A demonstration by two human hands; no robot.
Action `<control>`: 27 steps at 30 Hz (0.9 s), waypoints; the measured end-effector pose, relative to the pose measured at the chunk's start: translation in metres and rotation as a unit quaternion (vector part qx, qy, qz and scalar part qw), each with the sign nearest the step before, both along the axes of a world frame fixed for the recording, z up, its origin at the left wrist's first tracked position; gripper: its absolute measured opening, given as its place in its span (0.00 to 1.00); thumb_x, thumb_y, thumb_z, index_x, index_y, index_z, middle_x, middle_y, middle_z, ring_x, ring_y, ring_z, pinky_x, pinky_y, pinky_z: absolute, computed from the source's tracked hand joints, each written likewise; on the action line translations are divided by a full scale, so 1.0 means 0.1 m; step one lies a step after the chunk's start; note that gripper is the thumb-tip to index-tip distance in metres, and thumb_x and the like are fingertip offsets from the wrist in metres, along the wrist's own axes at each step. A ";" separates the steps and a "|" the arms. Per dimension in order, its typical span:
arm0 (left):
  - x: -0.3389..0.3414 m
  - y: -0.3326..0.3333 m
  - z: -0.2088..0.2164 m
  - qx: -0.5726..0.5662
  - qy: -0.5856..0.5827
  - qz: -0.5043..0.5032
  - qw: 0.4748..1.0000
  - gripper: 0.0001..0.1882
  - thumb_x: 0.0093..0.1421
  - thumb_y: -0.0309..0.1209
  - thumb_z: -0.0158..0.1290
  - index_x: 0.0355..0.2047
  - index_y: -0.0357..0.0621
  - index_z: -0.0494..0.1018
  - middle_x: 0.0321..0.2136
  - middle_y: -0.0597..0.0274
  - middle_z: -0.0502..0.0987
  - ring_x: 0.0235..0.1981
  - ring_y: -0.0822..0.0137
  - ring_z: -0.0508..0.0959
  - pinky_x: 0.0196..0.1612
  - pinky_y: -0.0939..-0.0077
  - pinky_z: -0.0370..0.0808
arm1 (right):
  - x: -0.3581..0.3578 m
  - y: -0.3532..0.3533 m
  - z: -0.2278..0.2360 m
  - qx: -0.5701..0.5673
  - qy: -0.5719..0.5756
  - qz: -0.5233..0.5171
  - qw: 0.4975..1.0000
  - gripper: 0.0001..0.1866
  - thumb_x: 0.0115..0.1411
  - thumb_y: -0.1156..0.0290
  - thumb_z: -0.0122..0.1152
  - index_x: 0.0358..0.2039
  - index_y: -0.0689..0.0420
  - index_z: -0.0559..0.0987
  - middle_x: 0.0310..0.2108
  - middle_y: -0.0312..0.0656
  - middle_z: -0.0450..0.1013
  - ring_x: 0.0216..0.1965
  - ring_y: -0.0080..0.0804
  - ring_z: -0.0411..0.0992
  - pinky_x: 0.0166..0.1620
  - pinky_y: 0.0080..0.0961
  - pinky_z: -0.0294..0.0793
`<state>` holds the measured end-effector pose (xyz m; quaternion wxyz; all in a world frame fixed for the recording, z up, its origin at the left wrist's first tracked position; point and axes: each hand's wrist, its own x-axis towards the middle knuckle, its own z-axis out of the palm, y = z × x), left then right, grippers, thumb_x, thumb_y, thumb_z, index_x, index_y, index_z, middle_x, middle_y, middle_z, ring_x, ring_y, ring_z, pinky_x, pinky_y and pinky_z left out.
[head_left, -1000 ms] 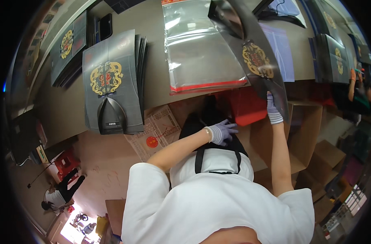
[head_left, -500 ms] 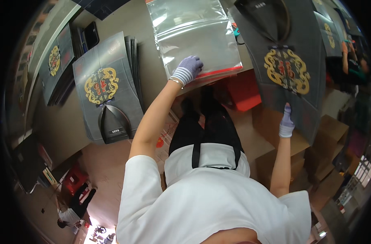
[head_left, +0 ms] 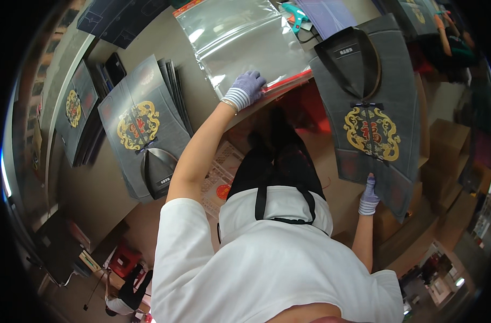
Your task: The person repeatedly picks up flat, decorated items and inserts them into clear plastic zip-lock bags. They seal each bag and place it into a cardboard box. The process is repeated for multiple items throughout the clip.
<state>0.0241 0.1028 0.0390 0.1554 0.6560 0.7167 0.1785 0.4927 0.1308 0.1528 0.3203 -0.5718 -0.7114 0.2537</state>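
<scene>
My left hand [head_left: 245, 89], in a purple glove with a striped cuff, rests at the near corner of a stack of clear plastic bags [head_left: 240, 46]. Its fingers curl closed on the top one, beside the red strip [head_left: 288, 81]; the fingertips are partly hidden. On the right, my right hand [head_left: 368, 195], gloved alike, grips a flat dark grey gift bag [head_left: 331, 134] by its near edge. The thumb lies on top and the other fingers are hidden beneath. This bag has a black ribbon handle [head_left: 372, 64] and a gold-and-red emblem [head_left: 372, 133].
Left on the table lies a pile of similar grey gift bags [head_left: 114, 116], with another stack [head_left: 79, 137] beyond it and a black phone [head_left: 115, 69]. A teal glue gun [head_left: 295, 16] sits behind the plastic bags. Cardboard boxes [head_left: 444, 142] stand at right; other people are nearby.
My right hand has drawn the gift bag nearer and slightly left, so its whole handle shows. My left hand stays at the plastic bags' corner. The view has shifted a little.
</scene>
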 end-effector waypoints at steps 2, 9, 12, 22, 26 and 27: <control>-0.04 0.05 -0.08 -0.029 -0.018 0.015 0.999 0.07 0.51 0.31 0.52 0.29 0.43 0.74 0.30 0.53 0.73 0.37 0.52 0.72 0.42 0.63 0.70 | 0.03 -0.05 0.02 -0.007 -0.010 0.002 1.000 0.25 0.55 0.69 0.59 0.51 0.68 0.64 0.50 0.47 0.65 0.48 0.37 0.65 0.53 0.32 0.62; -0.24 0.13 -0.21 -0.060 -0.326 0.195 0.923 0.11 0.48 0.35 0.56 0.30 0.42 0.77 0.26 0.55 0.78 0.29 0.57 0.77 0.38 0.69 0.73 | 0.03 -0.16 0.07 -0.017 0.010 0.014 1.000 0.23 0.55 0.69 0.58 0.49 0.67 0.67 0.49 0.47 0.67 0.48 0.37 0.65 0.53 0.30 0.60; -0.26 0.17 -0.16 -0.067 -0.278 0.229 0.930 0.11 0.46 0.34 0.58 0.26 0.40 0.77 0.21 0.55 0.77 0.24 0.65 0.76 0.34 0.74 0.73 | 0.03 -0.19 0.12 -0.043 0.005 0.013 0.999 0.24 0.55 0.69 0.59 0.50 0.67 0.66 0.49 0.47 0.66 0.47 0.36 0.65 0.53 0.31 0.61; -0.36 0.13 -0.18 -0.084 -0.440 0.244 0.861 0.07 0.49 0.26 0.56 0.28 0.34 0.76 0.22 0.62 0.77 0.23 0.74 0.73 0.29 0.79 0.71 | 0.01 -0.27 0.14 -0.057 -0.068 0.098 0.991 0.17 0.56 0.70 0.57 0.44 0.66 0.71 0.43 0.44 0.71 0.43 0.35 0.68 0.49 0.30 0.65; -0.37 0.15 -0.15 -0.075 -0.400 0.283 0.869 0.08 0.50 0.27 0.56 0.29 0.35 0.76 0.24 0.61 0.78 0.24 0.73 0.75 0.31 0.79 0.73 | -0.36 -0.35 0.16 -0.124 -0.152 0.145 0.970 0.11 0.56 0.69 0.56 0.37 0.62 0.76 0.31 0.49 0.73 0.33 0.34 0.71 0.40 0.30 0.69; -0.39 0.13 -0.14 -0.029 -0.388 0.293 0.873 0.08 0.50 0.27 0.56 0.29 0.35 0.76 0.24 0.61 0.78 0.24 0.73 0.74 0.31 0.79 0.72 | -0.44 -0.38 0.14 -0.130 -0.121 0.143 0.974 0.11 0.56 0.69 0.56 0.37 0.62 0.76 0.31 0.49 0.73 0.32 0.34 0.72 0.39 0.30 0.69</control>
